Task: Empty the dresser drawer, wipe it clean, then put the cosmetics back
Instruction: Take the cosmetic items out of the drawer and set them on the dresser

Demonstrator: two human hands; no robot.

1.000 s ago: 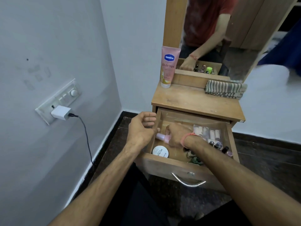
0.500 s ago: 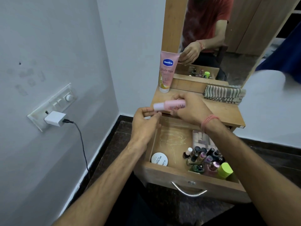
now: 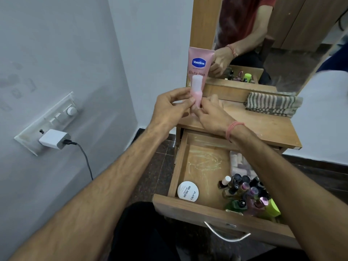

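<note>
Small pink bottle (image 3: pixel 196 92) is now out of the drawer (image 3: pixel 188 159) and upright above the worktop (image 3: pixel 263 127), just in front of the Vaseline tube (image 3: pixel 200 63); a second ago it lay low in the drawer under the right hand (image 3: pixel 211 113). Both hands pinch it: left hand (image 3: pixel 169 106) fingers clamped on its middle, right-hand fingers on its base. Emptying has barely begun. Nail polish bottles (image 3: pixel 244 193), round white tin (image 3: pixel 188 191) and a pale pouch (image 3: pixel 239 162) remain inside. Striped cloth (image 3: pixel 273 104) lies ready, far right.
</note>
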